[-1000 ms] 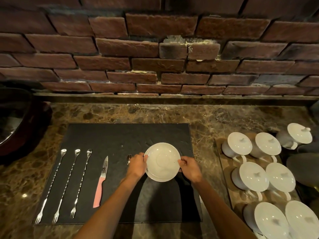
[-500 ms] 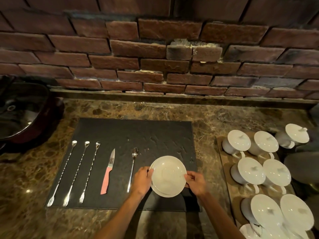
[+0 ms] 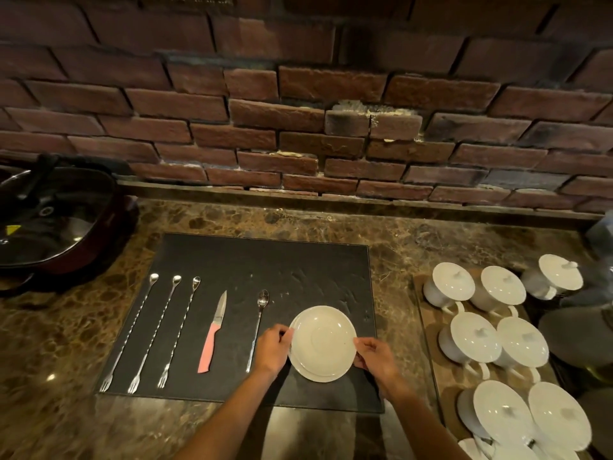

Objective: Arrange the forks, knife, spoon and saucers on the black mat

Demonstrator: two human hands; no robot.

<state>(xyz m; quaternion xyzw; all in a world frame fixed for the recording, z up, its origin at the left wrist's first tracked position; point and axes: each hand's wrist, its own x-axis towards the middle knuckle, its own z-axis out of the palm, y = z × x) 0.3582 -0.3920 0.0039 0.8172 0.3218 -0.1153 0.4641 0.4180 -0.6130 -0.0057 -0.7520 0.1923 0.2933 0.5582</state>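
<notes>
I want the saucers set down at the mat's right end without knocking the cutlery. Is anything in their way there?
Nothing visible. Both hands, left hand and right hand, hold the saucers over bare black mat; the spoon lies just left, clear.

One head-worn wide-angle view looks forward and steeply down at the table (image 3: 398,247) from close above. It faces a brick wall (image 3: 298,127) beyond the left hand (image 3: 272,348) and the right hand (image 3: 376,356), which are low in frame.

Left hand (image 3: 272,347) and right hand (image 3: 374,356) — forearms extended, fingers curled inward.
</notes>
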